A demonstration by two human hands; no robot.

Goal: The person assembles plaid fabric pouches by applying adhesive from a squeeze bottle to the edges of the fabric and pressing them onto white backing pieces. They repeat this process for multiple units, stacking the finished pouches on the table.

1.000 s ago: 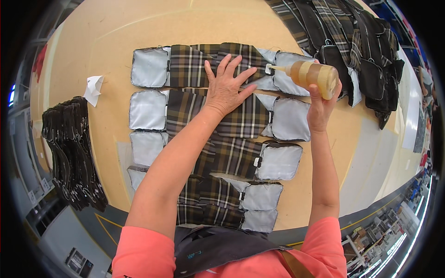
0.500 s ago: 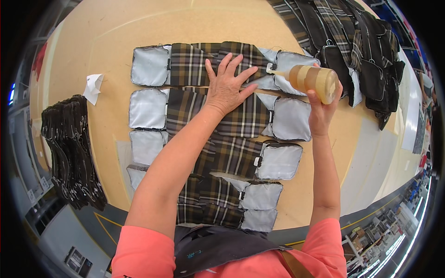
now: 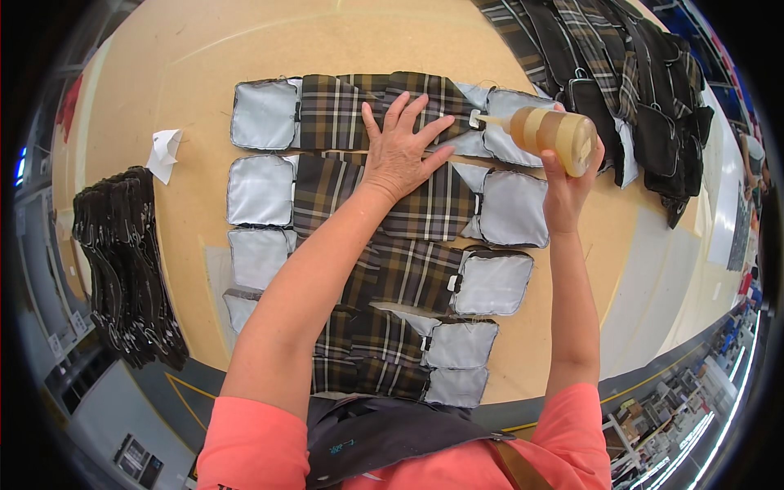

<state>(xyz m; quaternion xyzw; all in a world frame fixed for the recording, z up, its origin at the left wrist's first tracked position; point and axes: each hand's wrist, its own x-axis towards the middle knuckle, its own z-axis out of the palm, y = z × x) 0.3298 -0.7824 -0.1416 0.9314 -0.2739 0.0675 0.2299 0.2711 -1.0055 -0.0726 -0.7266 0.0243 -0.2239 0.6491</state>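
Observation:
My left hand (image 3: 403,151) lies with fingers spread on the farthest plaid fabric piece (image 3: 331,114), its thumb and heel reaching onto the plaid piece (image 3: 433,204) just nearer. In my right hand (image 3: 569,184) is a squeeze bottle (image 3: 555,137) of amber liquid, tipped on its side. Its thin nozzle (image 3: 492,121) points left, with the tip at or very close to a small white tab (image 3: 474,119) on the farthest piece's right edge. Grey-lined square pockets (image 3: 265,114) sit at both ends of the pieces, which lie in overlapping rows toward me.
A stack of black zippered strips (image 3: 122,269) lies at the table's left edge, beside a folded white paper (image 3: 164,155). Black and plaid bag parts (image 3: 608,90) are heaped at the far right. The tan table (image 3: 196,65) curves around the rows.
The bottle's body and my right hand have shifted very slightly, the nozzle staying by the white tab. My left hand stays in place.

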